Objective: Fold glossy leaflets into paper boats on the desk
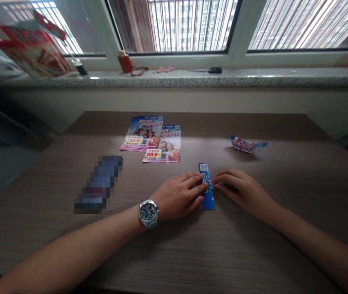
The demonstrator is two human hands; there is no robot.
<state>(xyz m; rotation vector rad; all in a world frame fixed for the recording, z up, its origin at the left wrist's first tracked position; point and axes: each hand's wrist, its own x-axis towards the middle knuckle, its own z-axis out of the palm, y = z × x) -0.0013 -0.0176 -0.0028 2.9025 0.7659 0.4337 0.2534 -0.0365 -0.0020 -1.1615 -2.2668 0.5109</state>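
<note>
A flyer folded into a narrow blue strip [209, 201], with a QR code at its far end, lies on the table in front of me. My left hand [181, 194], with a watch [148, 213] at the wrist, lies palm down with its fingers stretched out onto the strip's left side. Just right of the strip, my right hand [243, 190] rests on its side, fingers loosely bent and thumb a little apart. Its fingertips are close by the strip's right edge; whether they touch it I cannot make out. Nothing shows inside that hand.
Two overlapping flyers [141, 132] lie beyond my left hand. A folded paper piece [247, 145] stands at the back right. A pixelated, phone-shaped object [100, 183] lies at left. The windowsill [174, 81] holds a red box [125, 62], a screwdriver-like tool [213, 70] and a red food packet [39, 51].
</note>
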